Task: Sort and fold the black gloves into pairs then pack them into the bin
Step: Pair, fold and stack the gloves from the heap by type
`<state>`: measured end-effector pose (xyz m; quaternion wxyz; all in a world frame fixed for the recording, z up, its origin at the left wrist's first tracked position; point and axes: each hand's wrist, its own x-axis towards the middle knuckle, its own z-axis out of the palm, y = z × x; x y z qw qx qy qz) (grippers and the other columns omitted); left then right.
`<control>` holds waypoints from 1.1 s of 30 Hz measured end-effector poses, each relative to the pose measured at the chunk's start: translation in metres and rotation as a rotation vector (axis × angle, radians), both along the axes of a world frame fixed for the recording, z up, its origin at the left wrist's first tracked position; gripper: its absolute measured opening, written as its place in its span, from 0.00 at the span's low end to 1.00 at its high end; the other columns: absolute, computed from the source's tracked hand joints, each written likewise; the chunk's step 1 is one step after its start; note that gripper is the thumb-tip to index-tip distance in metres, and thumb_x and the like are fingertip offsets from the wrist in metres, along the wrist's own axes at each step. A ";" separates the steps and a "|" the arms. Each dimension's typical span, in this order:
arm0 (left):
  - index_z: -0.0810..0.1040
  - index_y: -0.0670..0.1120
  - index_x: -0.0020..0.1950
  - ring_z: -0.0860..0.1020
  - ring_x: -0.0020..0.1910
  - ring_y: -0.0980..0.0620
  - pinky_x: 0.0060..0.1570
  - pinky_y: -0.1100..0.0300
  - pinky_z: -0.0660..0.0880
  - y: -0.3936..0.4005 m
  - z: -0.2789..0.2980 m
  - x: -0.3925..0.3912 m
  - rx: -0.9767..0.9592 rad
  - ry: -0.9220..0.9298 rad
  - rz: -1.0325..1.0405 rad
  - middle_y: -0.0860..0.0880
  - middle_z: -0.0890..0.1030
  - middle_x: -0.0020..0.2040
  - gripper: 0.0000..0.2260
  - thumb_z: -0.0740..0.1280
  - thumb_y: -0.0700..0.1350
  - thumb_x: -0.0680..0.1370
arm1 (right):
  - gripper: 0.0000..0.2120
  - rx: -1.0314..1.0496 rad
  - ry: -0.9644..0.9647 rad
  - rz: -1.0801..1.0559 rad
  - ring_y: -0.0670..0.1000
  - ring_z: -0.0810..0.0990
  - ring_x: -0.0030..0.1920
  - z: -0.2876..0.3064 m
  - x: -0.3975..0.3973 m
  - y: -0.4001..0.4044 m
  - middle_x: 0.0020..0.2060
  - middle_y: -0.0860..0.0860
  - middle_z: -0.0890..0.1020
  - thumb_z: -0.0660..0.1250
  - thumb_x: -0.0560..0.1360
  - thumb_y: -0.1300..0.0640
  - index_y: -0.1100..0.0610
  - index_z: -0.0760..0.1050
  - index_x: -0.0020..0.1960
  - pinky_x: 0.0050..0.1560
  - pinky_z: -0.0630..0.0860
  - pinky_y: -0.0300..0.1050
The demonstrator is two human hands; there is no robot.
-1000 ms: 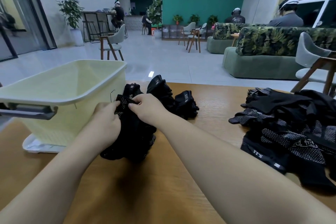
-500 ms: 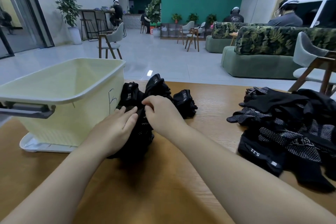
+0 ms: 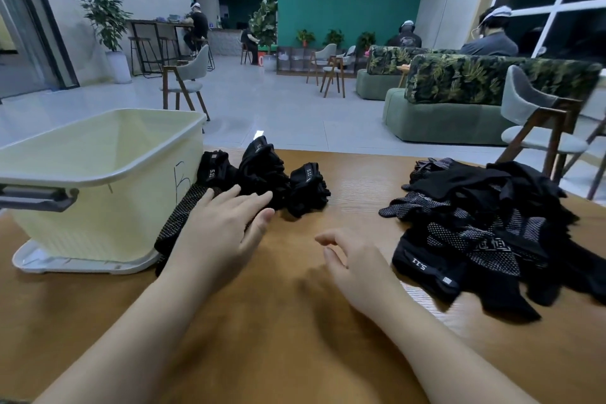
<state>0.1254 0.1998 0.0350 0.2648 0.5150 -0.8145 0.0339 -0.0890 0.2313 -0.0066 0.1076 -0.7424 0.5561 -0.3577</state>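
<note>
My left hand (image 3: 223, 226) lies flat with straight fingers on a folded pair of black gloves (image 3: 183, 216) beside the pale yellow bin (image 3: 98, 174). Behind it sit three more folded black glove bundles (image 3: 262, 170) on the wooden table (image 3: 295, 321). My right hand (image 3: 354, 259) hovers over the bare table with fingers loosely curled and holds nothing. A loose heap of unsorted black gloves (image 3: 485, 226) with dotted palms lies to the right of that hand.
The bin stands on a white lid (image 3: 65, 262) at the table's left side, with a grey handle (image 3: 36, 198) facing me. Chairs, green sofas and seated people fill the room beyond the table's far edge.
My right hand has let go of the folded pair and moved right toward the loose heap. My left hand has flattened on top of the folded pair.
</note>
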 end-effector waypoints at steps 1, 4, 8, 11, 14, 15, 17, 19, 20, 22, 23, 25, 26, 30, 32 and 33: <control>0.71 0.56 0.69 0.65 0.72 0.52 0.71 0.56 0.53 0.004 -0.003 -0.007 -0.019 0.032 -0.046 0.55 0.76 0.65 0.36 0.34 0.67 0.75 | 0.12 -0.004 0.033 -0.020 0.35 0.68 0.52 -0.003 -0.010 0.005 0.51 0.41 0.75 0.61 0.79 0.60 0.53 0.77 0.60 0.54 0.62 0.22; 0.78 0.53 0.63 0.72 0.66 0.53 0.68 0.59 0.57 0.016 -0.016 -0.030 -0.056 0.109 -0.151 0.56 0.80 0.59 0.28 0.42 0.61 0.80 | 0.09 -0.050 0.137 -0.091 0.34 0.67 0.44 -0.010 -0.036 0.019 0.45 0.39 0.74 0.64 0.76 0.63 0.53 0.79 0.53 0.52 0.62 0.24; 0.81 0.52 0.59 0.76 0.62 0.54 0.65 0.57 0.63 0.025 -0.033 -0.055 -0.063 0.131 -0.216 0.57 0.82 0.56 0.23 0.47 0.56 0.81 | 0.10 -0.236 0.125 -0.327 0.45 0.72 0.47 -0.016 -0.067 0.034 0.40 0.43 0.79 0.70 0.67 0.67 0.53 0.80 0.42 0.48 0.73 0.43; 0.80 0.52 0.60 0.76 0.62 0.53 0.64 0.57 0.63 0.028 -0.041 -0.070 -0.017 0.155 -0.253 0.56 0.82 0.55 0.26 0.45 0.59 0.81 | 0.12 -0.266 0.088 -0.584 0.51 0.73 0.49 -0.012 -0.081 0.047 0.44 0.45 0.80 0.73 0.65 0.68 0.52 0.80 0.43 0.48 0.71 0.50; 0.79 0.52 0.62 0.75 0.64 0.53 0.62 0.63 0.62 0.034 -0.047 -0.083 0.097 0.150 -0.291 0.55 0.81 0.58 0.30 0.43 0.64 0.78 | 0.12 -0.095 0.103 -0.744 0.50 0.67 0.59 -0.013 -0.088 0.050 0.56 0.44 0.77 0.70 0.71 0.59 0.49 0.79 0.53 0.57 0.64 0.51; 0.77 0.52 0.64 0.73 0.65 0.54 0.62 0.66 0.60 0.037 -0.048 -0.088 0.133 0.104 -0.313 0.55 0.80 0.60 0.31 0.43 0.64 0.76 | 0.14 -0.003 0.108 -0.757 0.50 0.65 0.63 -0.014 -0.090 0.050 0.59 0.43 0.75 0.68 0.73 0.56 0.48 0.77 0.58 0.61 0.62 0.50; 0.72 0.54 0.69 0.68 0.68 0.56 0.63 0.68 0.58 0.040 -0.050 -0.097 0.176 -0.010 -0.379 0.57 0.74 0.66 0.30 0.44 0.63 0.74 | 0.16 0.124 0.116 -0.741 0.48 0.63 0.66 -0.013 -0.093 0.049 0.63 0.42 0.73 0.64 0.76 0.52 0.46 0.73 0.63 0.64 0.60 0.48; 0.66 0.57 0.72 0.62 0.71 0.58 0.64 0.69 0.54 0.041 -0.050 -0.106 0.210 -0.079 -0.425 0.59 0.65 0.72 0.29 0.46 0.62 0.73 | 0.16 0.159 0.067 -0.718 0.47 0.65 0.65 -0.011 -0.095 0.050 0.62 0.42 0.74 0.61 0.77 0.51 0.47 0.72 0.65 0.64 0.62 0.46; 0.62 0.59 0.73 0.59 0.72 0.60 0.64 0.69 0.51 0.039 -0.050 -0.111 0.229 -0.106 -0.438 0.60 0.60 0.74 0.29 0.46 0.62 0.73 | 0.16 0.156 0.031 -0.702 0.47 0.67 0.65 -0.010 -0.096 0.051 0.62 0.43 0.75 0.61 0.77 0.52 0.48 0.73 0.65 0.64 0.64 0.46; 0.57 0.61 0.74 0.52 0.74 0.60 0.65 0.69 0.47 0.037 -0.051 -0.123 0.234 -0.139 -0.481 0.61 0.53 0.76 0.29 0.45 0.62 0.72 | 0.16 0.152 -0.042 -0.669 0.49 0.71 0.62 -0.008 -0.099 0.055 0.61 0.44 0.76 0.61 0.77 0.53 0.50 0.74 0.64 0.63 0.68 0.46; 0.55 0.61 0.74 0.49 0.75 0.61 0.66 0.68 0.46 0.036 -0.051 -0.130 0.231 -0.151 -0.506 0.61 0.50 0.77 0.30 0.44 0.62 0.72 | 0.15 0.137 -0.078 -0.650 0.48 0.73 0.61 -0.008 -0.102 0.057 0.60 0.44 0.75 0.62 0.77 0.54 0.51 0.74 0.63 0.62 0.70 0.45; 0.51 0.61 0.76 0.42 0.75 0.61 0.68 0.66 0.44 0.033 -0.055 -0.141 0.235 -0.174 -0.548 0.61 0.44 0.77 0.30 0.43 0.62 0.73 | 0.13 0.109 -0.098 -0.613 0.45 0.72 0.60 -0.008 -0.110 0.061 0.58 0.44 0.74 0.63 0.77 0.57 0.53 0.75 0.61 0.60 0.66 0.36; 0.49 0.61 0.76 0.40 0.75 0.61 0.70 0.64 0.44 0.031 -0.057 -0.146 0.237 -0.183 -0.560 0.61 0.43 0.77 0.30 0.42 0.62 0.73 | 0.13 0.098 -0.093 -0.600 0.44 0.71 0.61 -0.008 -0.114 0.063 0.58 0.43 0.74 0.64 0.77 0.58 0.54 0.76 0.60 0.60 0.64 0.34; 0.51 0.60 0.76 0.43 0.75 0.61 0.74 0.57 0.46 0.027 -0.059 -0.162 0.259 -0.228 -0.546 0.60 0.50 0.77 0.25 0.48 0.60 0.79 | 0.14 0.104 0.058 -0.669 0.47 0.65 0.67 -0.008 -0.131 0.070 0.63 0.45 0.72 0.65 0.76 0.58 0.52 0.76 0.61 0.67 0.60 0.41; 0.56 0.59 0.75 0.50 0.75 0.59 0.73 0.59 0.49 0.026 -0.059 -0.165 0.263 -0.195 -0.546 0.59 0.56 0.76 0.25 0.48 0.60 0.78 | 0.17 0.182 0.160 -0.785 0.48 0.61 0.69 -0.008 -0.136 0.074 0.67 0.42 0.69 0.63 0.77 0.52 0.47 0.70 0.66 0.67 0.58 0.45; 0.59 0.58 0.74 0.54 0.74 0.58 0.72 0.60 0.51 0.026 -0.059 -0.165 0.256 -0.164 -0.557 0.58 0.60 0.74 0.27 0.46 0.61 0.76 | 0.19 0.209 0.171 -0.824 0.48 0.61 0.70 -0.008 -0.137 0.075 0.68 0.42 0.68 0.62 0.78 0.51 0.46 0.68 0.68 0.67 0.58 0.46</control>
